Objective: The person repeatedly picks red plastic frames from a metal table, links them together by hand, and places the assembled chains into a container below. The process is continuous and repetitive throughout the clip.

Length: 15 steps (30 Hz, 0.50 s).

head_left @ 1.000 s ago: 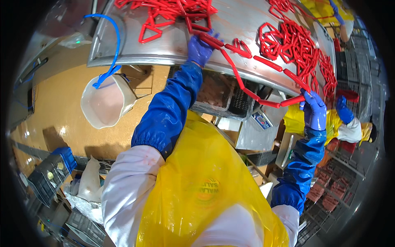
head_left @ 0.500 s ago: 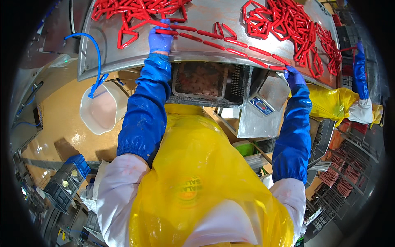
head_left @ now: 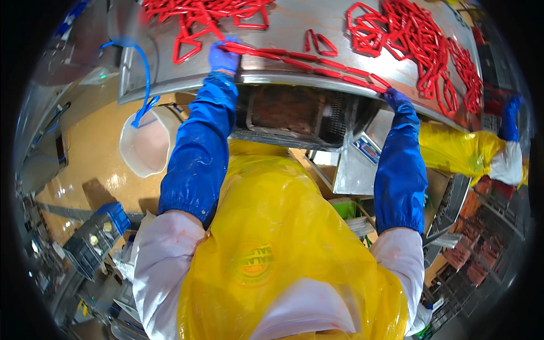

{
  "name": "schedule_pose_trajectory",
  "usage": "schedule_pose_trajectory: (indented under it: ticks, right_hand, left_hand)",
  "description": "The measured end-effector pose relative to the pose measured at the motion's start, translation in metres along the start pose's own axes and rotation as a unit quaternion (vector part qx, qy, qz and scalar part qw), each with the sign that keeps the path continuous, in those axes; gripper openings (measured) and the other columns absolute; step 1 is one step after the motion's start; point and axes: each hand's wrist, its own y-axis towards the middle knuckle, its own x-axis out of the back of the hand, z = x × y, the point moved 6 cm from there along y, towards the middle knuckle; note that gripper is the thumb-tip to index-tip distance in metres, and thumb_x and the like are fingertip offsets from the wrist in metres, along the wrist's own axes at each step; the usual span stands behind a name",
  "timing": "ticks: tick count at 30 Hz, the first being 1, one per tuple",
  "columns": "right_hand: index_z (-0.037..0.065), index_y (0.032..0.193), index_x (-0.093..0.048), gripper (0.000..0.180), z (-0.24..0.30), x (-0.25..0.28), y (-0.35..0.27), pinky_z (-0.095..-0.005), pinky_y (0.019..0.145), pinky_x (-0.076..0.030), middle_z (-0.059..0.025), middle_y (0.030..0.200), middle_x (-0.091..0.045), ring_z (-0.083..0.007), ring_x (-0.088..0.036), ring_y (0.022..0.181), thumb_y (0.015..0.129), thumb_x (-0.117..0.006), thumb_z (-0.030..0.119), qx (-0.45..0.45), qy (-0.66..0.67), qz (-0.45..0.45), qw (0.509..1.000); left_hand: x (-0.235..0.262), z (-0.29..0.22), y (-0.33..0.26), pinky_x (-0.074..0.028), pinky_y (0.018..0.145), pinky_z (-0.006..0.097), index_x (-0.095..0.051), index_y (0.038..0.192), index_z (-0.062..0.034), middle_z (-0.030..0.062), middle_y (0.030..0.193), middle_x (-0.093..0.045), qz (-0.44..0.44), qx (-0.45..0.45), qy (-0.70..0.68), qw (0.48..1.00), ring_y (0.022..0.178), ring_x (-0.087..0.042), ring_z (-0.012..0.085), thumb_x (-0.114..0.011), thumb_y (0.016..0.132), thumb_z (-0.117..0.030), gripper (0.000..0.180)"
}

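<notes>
Stretching a chain of red linked sausages (head_left: 317, 65) between both hands, the person leans over the front edge of the steel bench (head_left: 317, 22). The left hand (head_left: 224, 55), in a blue glove, is closed on one end of the chain near the big red heap at the upper left (head_left: 192, 17). The right hand (head_left: 395, 97), also gloved, pinches the other end at the bench rim, so the chain lies almost straight along the edge w/ no slack; I think it is held taut like this to keep the links in one line and apart from the piles.

A second heap of sausages (head_left: 419, 39) lies at the right side of the bench, not touched. Long blue sleeves and a yellow plastic apron (head_left: 283, 238) cover arms & body, probably against the wet product. Under the bench edge sits a dark tray w/ meat mass (head_left: 286, 110), and beside it a small scale (head_left: 368, 150). A white bucket (head_left: 144, 144) stands on the orange floor at the left, w/ a blue hose (head_left: 144, 68) hanging above it. At the far right another worker's yellow apron and blue glove (head_left: 510, 116) show.
</notes>
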Motion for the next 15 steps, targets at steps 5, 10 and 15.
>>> schedule_pose_trajectory:
  ticks: [5, 10, 15]
  right_hand:
    - [0.007, 0.127, -0.062, 0.035, 0.281, -0.138, -0.032, -0.0356, 0.090, -0.053, -0.0141, 0.113, -0.069, -0.0253, -0.067, 0.102, 0.093, -0.064, 0.011, 0.137, 0.158, 0.040, 0.977]
    - [0.010, 0.130, -0.057, 0.048, 0.446, -0.315, -0.093, -0.0483, 0.095, -0.048, -0.0232, 0.114, -0.067, -0.0410, -0.063, 0.111, 0.099, -0.055, 0.046, 0.226, -0.060, 0.263, 0.936]
    - [0.011, 0.126, -0.061, 0.045, 0.468, -0.311, -0.098, -0.0474, 0.080, -0.052, -0.0203, 0.096, -0.070, -0.0407, -0.067, 0.093, 0.101, -0.050, 0.048, 0.285, 0.038, 0.175, 0.942]
  left_hand:
    - [-0.033, 0.015, -0.048, -0.051, 0.096, 0.051, -0.058, 0.098, 0.0015, 0.0185, 0.098, -0.065, -0.116, -0.019, 0.127, 0.985, 0.098, -0.063, 0.0372, -0.051, 0.095, -0.021, 0.023]
    - [-0.055, 0.017, -0.074, -0.056, 0.090, 0.045, -0.058, 0.101, 0.0015, 0.0172, 0.095, -0.064, -0.092, -0.002, 0.302, 0.949, 0.093, -0.065, 0.0321, -0.048, 0.103, -0.024, 0.028]
    - [-0.046, 0.005, -0.083, -0.058, 0.084, 0.040, -0.060, 0.104, -0.0027, 0.0117, 0.091, -0.066, -0.094, 0.091, 0.394, 0.910, 0.086, -0.067, 0.0247, -0.047, 0.103, -0.024, 0.025]
